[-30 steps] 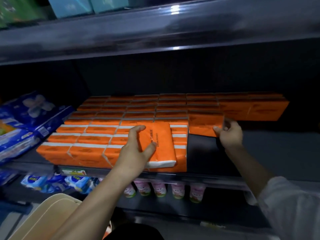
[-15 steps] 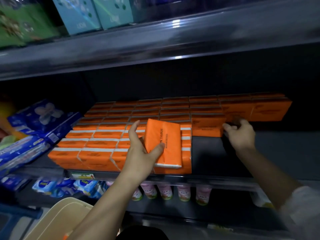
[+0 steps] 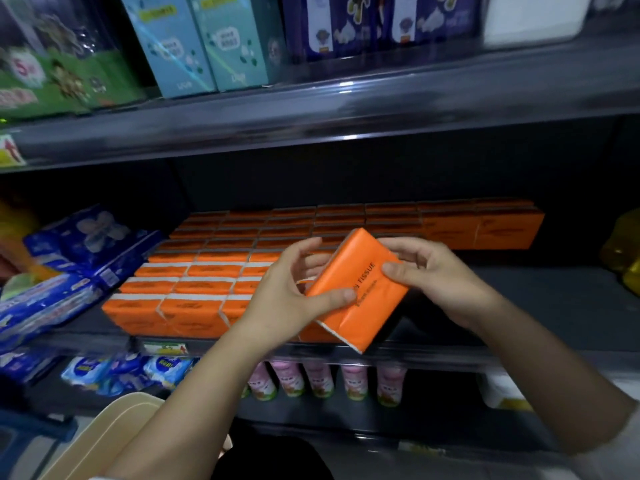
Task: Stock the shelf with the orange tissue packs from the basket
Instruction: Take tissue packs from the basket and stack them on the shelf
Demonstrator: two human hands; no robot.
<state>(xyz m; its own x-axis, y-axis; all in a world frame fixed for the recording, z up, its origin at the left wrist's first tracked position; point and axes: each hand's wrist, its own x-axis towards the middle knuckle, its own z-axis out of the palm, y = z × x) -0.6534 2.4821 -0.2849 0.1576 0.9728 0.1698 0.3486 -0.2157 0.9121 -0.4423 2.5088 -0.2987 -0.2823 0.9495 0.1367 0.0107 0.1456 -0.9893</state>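
An orange tissue pack (image 3: pixel 360 289) is lifted and tilted in front of the middle shelf (image 3: pixel 554 306). My left hand (image 3: pixel 287 296) grips its left side with the thumb across its face. My right hand (image 3: pixel 436 275) holds its right side, thumb on top. Behind them, several rows of orange tissue packs (image 3: pixel 207 271) lie packed on the left and back of the shelf, with more of these orange packs (image 3: pixel 485 230) standing along the back right. The cream basket (image 3: pixel 114 434) shows at the bottom left; its contents are out of sight.
Blue tissue packages (image 3: pixel 79 258) sit left of the orange rows. Bare dark shelf lies to the right, with a yellow item (image 3: pixel 623 251) at the far right edge. Boxes (image 3: pixel 194 39) fill the upper shelf. Pink bottles (image 3: pixel 318 379) and blue packs stand on the lower shelf.
My left hand lifted the orange pack off the stacked rows and tilted it. My right hand left the packs at the back right and came over to hold that pack. The view tilted upward.
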